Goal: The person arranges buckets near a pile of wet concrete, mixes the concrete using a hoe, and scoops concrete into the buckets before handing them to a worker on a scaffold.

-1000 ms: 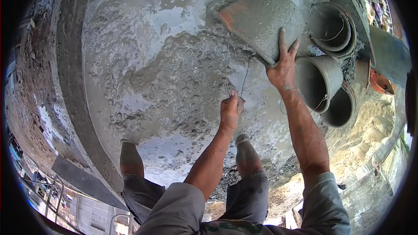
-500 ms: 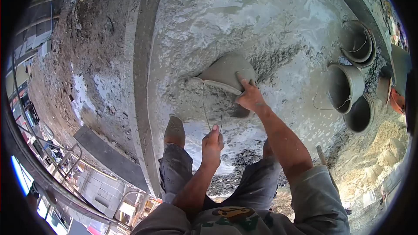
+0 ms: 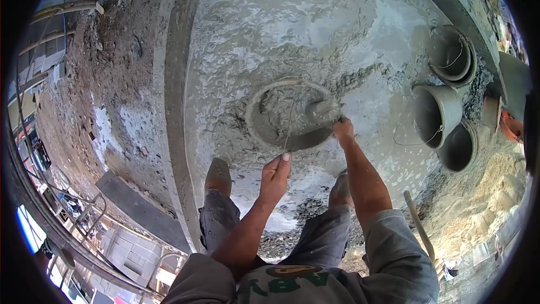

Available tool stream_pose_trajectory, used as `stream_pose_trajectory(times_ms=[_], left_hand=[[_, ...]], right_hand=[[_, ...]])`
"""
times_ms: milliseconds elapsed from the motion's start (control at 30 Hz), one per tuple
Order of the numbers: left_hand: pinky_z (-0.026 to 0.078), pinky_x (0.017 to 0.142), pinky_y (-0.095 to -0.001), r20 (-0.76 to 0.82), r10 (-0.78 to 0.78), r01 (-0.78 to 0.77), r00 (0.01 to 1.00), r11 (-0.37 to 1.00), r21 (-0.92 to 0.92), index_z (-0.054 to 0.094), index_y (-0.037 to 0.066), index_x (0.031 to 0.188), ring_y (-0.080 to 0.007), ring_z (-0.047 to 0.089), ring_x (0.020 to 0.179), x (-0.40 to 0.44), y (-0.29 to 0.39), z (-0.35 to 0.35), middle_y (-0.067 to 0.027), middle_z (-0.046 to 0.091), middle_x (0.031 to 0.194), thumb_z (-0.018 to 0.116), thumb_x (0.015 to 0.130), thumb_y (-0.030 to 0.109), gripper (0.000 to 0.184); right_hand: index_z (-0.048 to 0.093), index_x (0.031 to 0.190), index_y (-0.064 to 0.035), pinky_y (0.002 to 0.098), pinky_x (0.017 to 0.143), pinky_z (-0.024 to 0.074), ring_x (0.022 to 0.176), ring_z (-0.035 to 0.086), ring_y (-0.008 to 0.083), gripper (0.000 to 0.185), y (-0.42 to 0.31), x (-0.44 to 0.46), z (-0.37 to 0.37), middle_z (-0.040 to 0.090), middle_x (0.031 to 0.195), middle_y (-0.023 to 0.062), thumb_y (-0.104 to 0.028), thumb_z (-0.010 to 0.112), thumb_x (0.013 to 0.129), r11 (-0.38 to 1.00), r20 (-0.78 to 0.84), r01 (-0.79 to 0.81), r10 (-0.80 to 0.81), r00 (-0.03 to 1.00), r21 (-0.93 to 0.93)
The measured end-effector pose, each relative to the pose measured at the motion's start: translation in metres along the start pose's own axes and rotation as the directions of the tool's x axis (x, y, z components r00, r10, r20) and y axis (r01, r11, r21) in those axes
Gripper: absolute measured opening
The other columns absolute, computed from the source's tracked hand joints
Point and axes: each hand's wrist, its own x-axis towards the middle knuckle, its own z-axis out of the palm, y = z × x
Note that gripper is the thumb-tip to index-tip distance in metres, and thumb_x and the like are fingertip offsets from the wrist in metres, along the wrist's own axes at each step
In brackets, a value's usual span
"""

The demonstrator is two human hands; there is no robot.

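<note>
A mortar-coated bucket (image 3: 256,126) stands in the wet grey mix in front of me, its round mouth facing up, with mix inside. The thin wire handle (image 3: 290,126) rises across that mouth. My left hand (image 3: 275,177) is closed at the bucket's near side, thumb and fingers pinching the wire. My right hand (image 3: 343,130) is closed at the right rim; its fingertips are partly hidden. Just inside the rim by this hand lies a rounded, mix-covered lump (image 3: 324,111). I cannot make out what it is.
Several grey buckets (image 3: 450,107) lie or stand to the right, some nested. A concrete ledge (image 3: 171,95) runs along the left side of the wet mix (image 3: 270,28). A wooden handle (image 3: 419,225) leans near my right arm. Sand (image 3: 484,197) is heaped at lower right.
The bucket has gone from tipped over to mouth up, with mix now visible inside. My right hand has moved from its outer side to the right rim. My left hand keeps the wire.
</note>
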Motion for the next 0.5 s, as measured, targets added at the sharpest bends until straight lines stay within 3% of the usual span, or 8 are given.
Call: stream_pose_trajectory(times_ms=[33, 67, 167, 267, 367, 400, 467, 500], left_hand=[[0.025, 0.050, -0.0243, 0.001, -0.007, 0.007, 1.000, 1.000, -0.030, 0.049, 0.006, 0.068, -0.0030, 0.028, 0.055, 0.003, 0.006, -0.010, 0.0089, 0.032, 0.057, 0.045, 0.097, 0.033, 0.040], [0.025, 0.051, -0.0261, 0.004, -0.092, 0.092, 0.996, 0.995, 0.034, 0.046, 0.006, 0.061, -0.0049, 0.028, 0.055, 0.005, 0.007, -0.009, 0.0078, 0.031, 0.056, 0.046, 0.096, 0.036, 0.047], [0.026, 0.051, -0.0285, -0.092, -0.090, 0.104, 0.992, 0.983, 0.151, 0.043, 0.006, 0.056, -0.0069, 0.029, 0.055, 0.010, 0.039, -0.003, 0.0069, 0.033, 0.055, 0.048, 0.094, 0.040, 0.051], [0.028, 0.051, -0.0316, -0.188, -0.118, 0.153, 0.975, 0.972, 0.181, 0.044, 0.005, 0.055, -0.0101, 0.032, 0.053, 0.012, 0.074, 0.003, 0.0037, 0.037, 0.054, 0.053, 0.090, 0.044, 0.052], [0.025, 0.049, -0.0297, -0.209, -0.133, 0.176, 0.969, 0.963, 0.205, 0.046, 0.009, 0.056, -0.0089, 0.030, 0.052, -0.004, 0.122, 0.005, 0.0047, 0.037, 0.054, 0.055, 0.088, 0.042, 0.047], [0.024, 0.049, -0.0286, -0.205, -0.137, 0.178, 0.969, 0.964, 0.199, 0.046, 0.011, 0.057, -0.0081, 0.030, 0.051, -0.013, 0.140, 0.006, 0.0056, 0.037, 0.054, 0.056, 0.088, 0.042, 0.045], [0.030, 0.051, -0.0294, -0.132, -0.062, 0.094, 0.989, 0.963, 0.253, 0.050, 0.006, 0.058, -0.0103, 0.035, 0.052, -0.052, 0.185, 0.009, 0.0021, 0.041, 0.053, 0.055, 0.086, 0.045, 0.049], [0.033, 0.052, -0.0298, -0.109, 0.012, 0.019, 0.994, 0.961, 0.277, 0.052, 0.004, 0.059, -0.0114, 0.038, 0.052, -0.070, 0.217, 0.008, 0.0003, 0.043, 0.052, 0.055, 0.086, 0.047, 0.051]], right_hand=[[0.064, 0.103, -0.0044, 0.0386, 0.080, 0.0472, 0.092, 0.062, 0.0362, 0.036, -0.004, -0.020, -0.005, 0.065, 0.093, 0.0223, -0.017, 0.049, 0.072, 0.987, -0.047, 0.115, -0.121, 0.992, -0.115], [0.064, 0.103, -0.0037, 0.0390, 0.081, 0.0470, 0.094, 0.061, 0.0357, 0.036, 0.004, -0.016, 0.001, 0.065, 0.094, 0.0218, -0.015, 0.048, 0.072, 0.991, 0.068, -0.068, 0.060, 0.996, 0.118], [0.065, 0.098, -0.0026, 0.0398, 0.082, 0.0471, 0.095, 0.061, 0.0359, 0.033, -0.025, -0.031, -0.011, 0.065, 0.093, 0.0215, -0.017, 0.051, 0.072, 0.992, 0.083, 0.013, -0.003, 0.997, -0.123], [0.061, 0.109, -0.0036, 0.0399, 0.077, 0.0495, 0.089, 0.062, 0.0362, 0.038, -0.044, -0.041, -0.006, 0.064, 0.100, 0.0217, -0.012, 0.051, 0.073, 0.976, 0.066, -0.004, 0.018, 0.998, -0.217], [0.056, 0.113, -0.0051, 0.0402, 0.084, 0.0467, 0.099, 0.059, 0.0370, 0.041, -0.079, -0.077, -0.013, 0.062, 0.106, 0.0218, -0.013, 0.051, 0.074, 0.958, -0.035, 0.073, -0.086, 0.996, -0.278], [0.052, 0.116, -0.0050, 0.0400, 0.089, 0.0436, 0.106, 0.056, 0.0373, 0.043, -0.112, -0.102, -0.030, 0.060, 0.110, 0.0233, -0.016, 0.052, 0.074, 0.952, -0.017, 0.004, -0.010, 1.000, -0.307], [0.054, 0.113, -0.0030, 0.0401, 0.089, 0.0440, 0.104, 0.056, 0.0379, 0.042, -0.128, -0.129, -0.054, 0.059, 0.110, 0.0241, -0.019, 0.054, 0.074, 0.936, 0.030, 0.051, -0.044, 0.999, -0.347], [0.055, 0.111, 0.0004, 0.0406, 0.087, 0.0450, 0.103, 0.057, 0.0384, 0.042, -0.148, -0.158, -0.075, 0.060, 0.108, 0.0246, -0.020, 0.055, 0.074, 0.956, 0.050, 0.142, -0.133, 0.990, -0.257]])
